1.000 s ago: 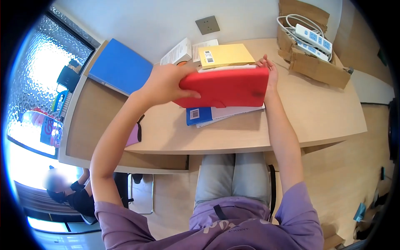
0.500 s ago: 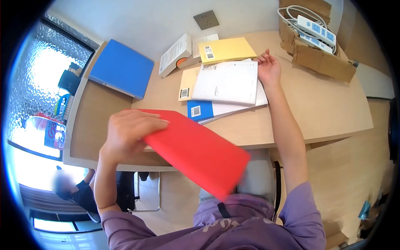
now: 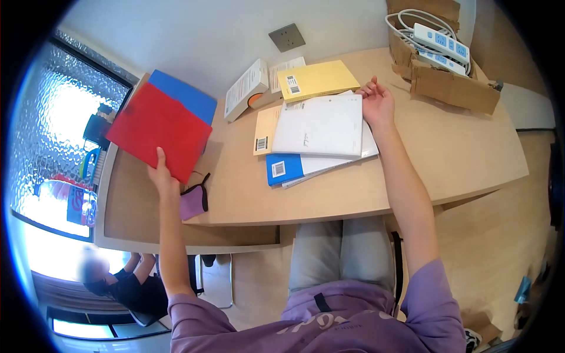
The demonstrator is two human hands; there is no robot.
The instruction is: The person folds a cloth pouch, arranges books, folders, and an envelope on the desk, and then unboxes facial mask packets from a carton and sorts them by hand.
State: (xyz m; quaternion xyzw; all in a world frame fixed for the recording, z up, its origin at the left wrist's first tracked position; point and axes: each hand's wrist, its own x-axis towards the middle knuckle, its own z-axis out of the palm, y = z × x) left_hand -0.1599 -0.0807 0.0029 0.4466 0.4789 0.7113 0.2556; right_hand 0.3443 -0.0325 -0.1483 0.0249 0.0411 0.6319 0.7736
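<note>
Over the left end of the desk (image 3: 471, 159), my left hand (image 3: 163, 173) is clamped on the near edge of the red folder (image 3: 162, 126), thumb on top. The folder partly covers the blue binder (image 3: 189, 99) near the desk's back left corner. My right hand (image 3: 379, 107), fingers loosely curled, slightly apart, is beside the white notebook (image 3: 321, 126); whether they touch, I cannot tell.

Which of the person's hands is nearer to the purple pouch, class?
Left. The left hand, gripping the red folder, is just up and left of the purple pouch in view; the right hand is much farther away, by the white notebook's right edge.
</note>
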